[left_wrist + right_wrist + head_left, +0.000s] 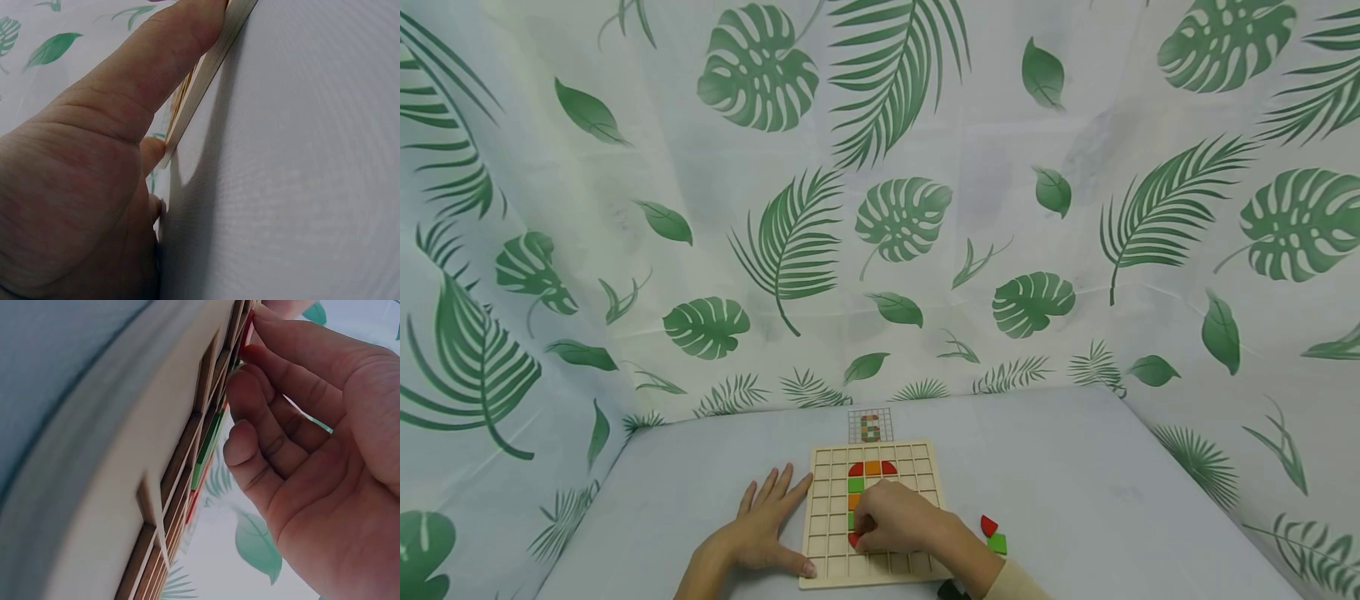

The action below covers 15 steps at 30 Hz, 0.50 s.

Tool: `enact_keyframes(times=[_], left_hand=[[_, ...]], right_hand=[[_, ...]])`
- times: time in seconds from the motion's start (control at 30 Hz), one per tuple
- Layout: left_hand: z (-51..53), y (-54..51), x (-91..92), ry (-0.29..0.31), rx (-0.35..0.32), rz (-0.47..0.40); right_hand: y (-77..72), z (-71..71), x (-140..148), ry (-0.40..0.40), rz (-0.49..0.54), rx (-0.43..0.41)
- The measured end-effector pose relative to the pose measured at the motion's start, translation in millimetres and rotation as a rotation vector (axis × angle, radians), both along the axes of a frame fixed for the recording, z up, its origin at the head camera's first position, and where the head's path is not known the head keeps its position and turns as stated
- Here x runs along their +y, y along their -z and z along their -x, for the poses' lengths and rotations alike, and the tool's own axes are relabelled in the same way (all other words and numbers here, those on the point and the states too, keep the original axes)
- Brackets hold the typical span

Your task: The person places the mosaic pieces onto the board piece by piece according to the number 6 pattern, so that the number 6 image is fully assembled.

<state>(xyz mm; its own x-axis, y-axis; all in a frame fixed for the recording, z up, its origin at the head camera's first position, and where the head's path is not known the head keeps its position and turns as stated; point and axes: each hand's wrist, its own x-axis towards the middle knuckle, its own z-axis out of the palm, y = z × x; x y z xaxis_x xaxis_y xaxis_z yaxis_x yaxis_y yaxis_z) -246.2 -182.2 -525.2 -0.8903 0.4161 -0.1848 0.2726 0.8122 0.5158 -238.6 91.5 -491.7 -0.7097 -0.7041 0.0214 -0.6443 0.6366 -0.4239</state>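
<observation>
A square wooden grid board [829, 563] lies on the table, with red, orange and green pieces set in some cells. My right hand [895, 517] is over its middle, thumb and index finger pinching a red quarter-round piece [853, 541] at the lower end of the left column. In the right wrist view that red piece [247, 332] stands at the fingertips, the other fingers curled. My left hand [758, 529] lies spread along the board's left side. Its thumb [181, 50] touches the board's edge. Part of the pattern is hidden beneath my right hand.
Behind the board lies a small pattern card [870, 427]. A loose red piece [988, 526] and a green square [997, 544] lie to the right. A dark object [951, 591] shows by the right forearm. Leaf-printed cloth [925, 350] stands behind the table.
</observation>
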Motion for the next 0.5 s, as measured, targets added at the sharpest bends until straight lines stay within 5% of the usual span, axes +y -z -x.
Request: enact_keyframes(times=[0.5], left_hand=[[0.2,-0.9,0.4,-0.001,-0.003,0.013]], right_hand=[[-0.6,-3.2,-3.2,0.05,-0.032,0.04]])
